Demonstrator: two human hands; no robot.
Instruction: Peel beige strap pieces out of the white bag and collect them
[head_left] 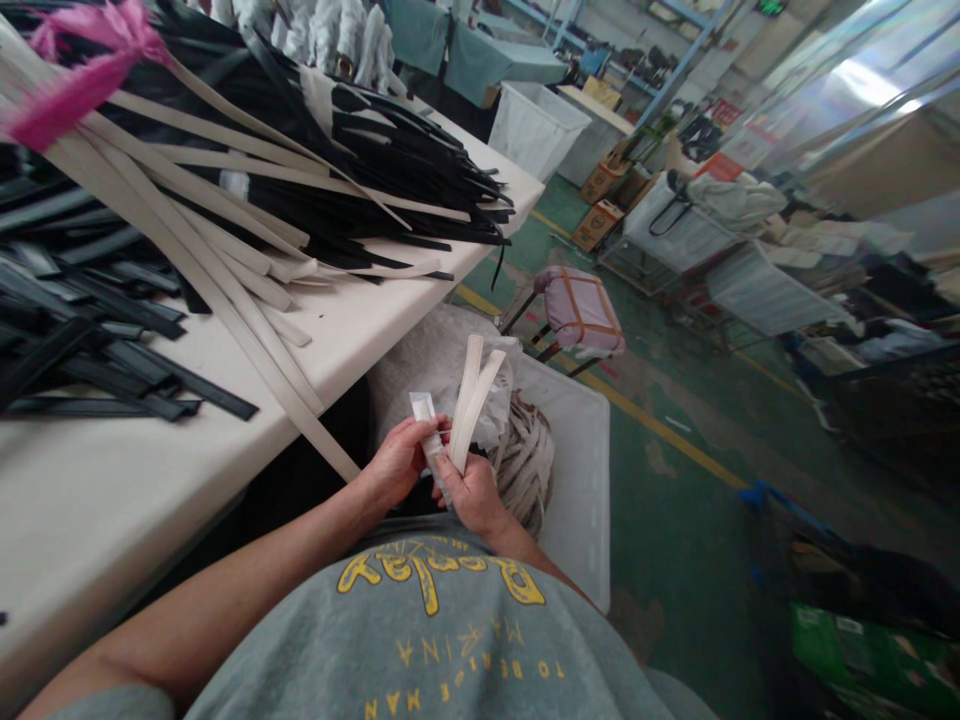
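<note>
Clear-wrapped white strip (423,408) lies between the two hands, low centre of view, in front of the wearer's shirt (442,620); it leans toward eleven o'clock. Left hand (401,462): grip closed, thumb and fingers pinching the strip's upper part. Right hand (474,492): grip closed around two cream straps (477,400), thumb across their lower ends, fingers also on the strip's lower part. The straps fan slightly, free ends toward twelve to one o'clock.

Reckoning from the hands: at twelve, just past them, a crumpled translucent bag (409,355). At three, close by, a bundle of greyish straps (531,450) in a pale bin (589,420).

Counter (97,490) runs from eight to twelve. On it, at ten, a cream strap bunch (217,215) bound with a pink tie (97,70); one long strap hangs over the edge near the left wrist. Shorter black strips (112,345) heaped toward nine; longer black ones (420,150) at twelve.

Farther off: stool (577,305) with mauve cover near two, white tub (536,130) near one, cartons (598,225) between them. Green floor (667,520), yellow line.
</note>
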